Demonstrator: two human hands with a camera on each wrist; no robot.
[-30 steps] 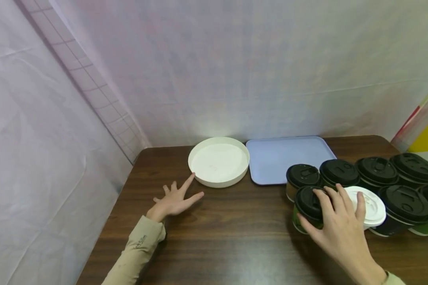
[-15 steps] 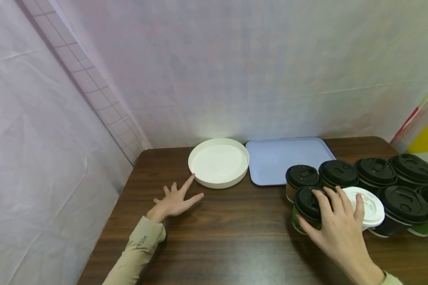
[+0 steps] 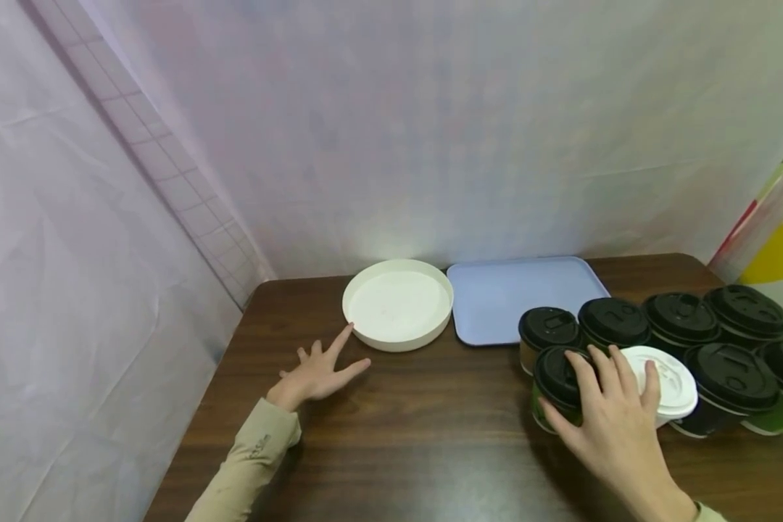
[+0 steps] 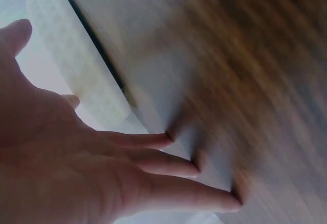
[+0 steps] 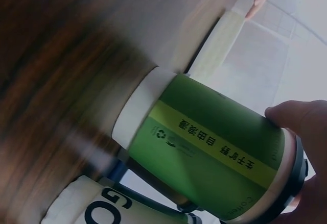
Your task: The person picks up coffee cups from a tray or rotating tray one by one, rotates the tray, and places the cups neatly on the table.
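Note:
My right hand (image 3: pixel 616 428) grips a green paper coffee cup (image 5: pixel 204 142) near its black lid (image 3: pixel 551 377). In the right wrist view the thumb lies against the cup's side near the top, while the other fingers are mostly hidden. This cup stands upright at the front left of a group of lidded cups, beside a cup with a white lid (image 3: pixel 668 388). My left hand (image 3: pixel 313 373) is spread with straight fingers, several fingertips on the wooden table. Its index fingertip is at the near rim of a round white tray (image 3: pixel 398 304); whether it touches is unclear.
Behind the cups lies a flat blue tray (image 3: pixel 512 290), right of the white one. Several other black-lidded cups (image 3: pixel 734 373) crowd the right side of the table (image 3: pixel 431 435). A pale curtain (image 3: pixel 463 130) hangs behind the table and another sheet on the left.
The head view has shifted slightly. Both hands, the cups and the trays otherwise keep their places.

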